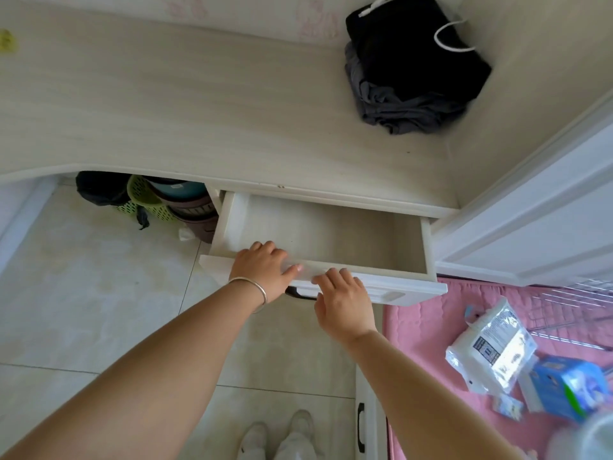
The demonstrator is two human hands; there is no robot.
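A white desk drawer point(428, 247) stands pulled open, and its inside looks bare. My left hand point(262, 265), with a silver bangle on the wrist, lies over the drawer's front rail point(401, 287), fingers curled over the edge and thumb pointing right. My right hand point(341, 297) is just beside it, fingertips on top of the rail and thumb on the front face. Between the two hands a thin, pale, translucent piece point(306, 272) stretches along the rail; each hand seems to pinch one end. What the piece is stays unclear. A black drawer handle point(298, 295) shows below.
Folded black and grey clothes point(414, 64) lie on the desk top point(199, 104) at back right. Stacked baskets point(172, 202) sit under the desk. A white door point(537, 207) stands on the right. Packets point(491, 346) lie on a pink mat point(421, 343). My shoes point(278, 436) stand on the tiled floor.
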